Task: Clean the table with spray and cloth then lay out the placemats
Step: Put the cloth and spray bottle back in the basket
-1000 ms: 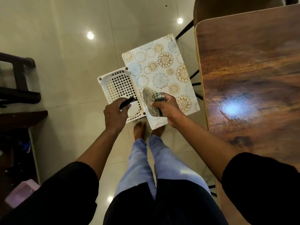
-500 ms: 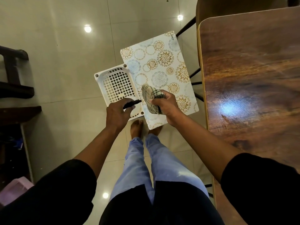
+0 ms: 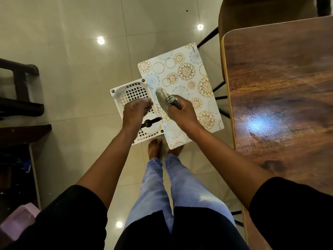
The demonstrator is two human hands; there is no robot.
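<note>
While my blurred left hand (image 3: 137,110) hovers, grip spread, over the basket (image 3: 126,92), its fingertips stay indistinct. Right hand (image 3: 182,112) grips cloth (image 3: 164,98), partly hiding placemat (image 3: 182,76).

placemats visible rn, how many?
1: a floral placemat lies beside the white basket, under the right hand gripping the cloth. More may be stacked beneath it; none on the table.

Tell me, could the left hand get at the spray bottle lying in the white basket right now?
Probably yes. The left hand hovers just above the spray bottle in the white basket, with nothing between them. The right hand, holding the cloth over the placemat, stays off to the side.
</note>
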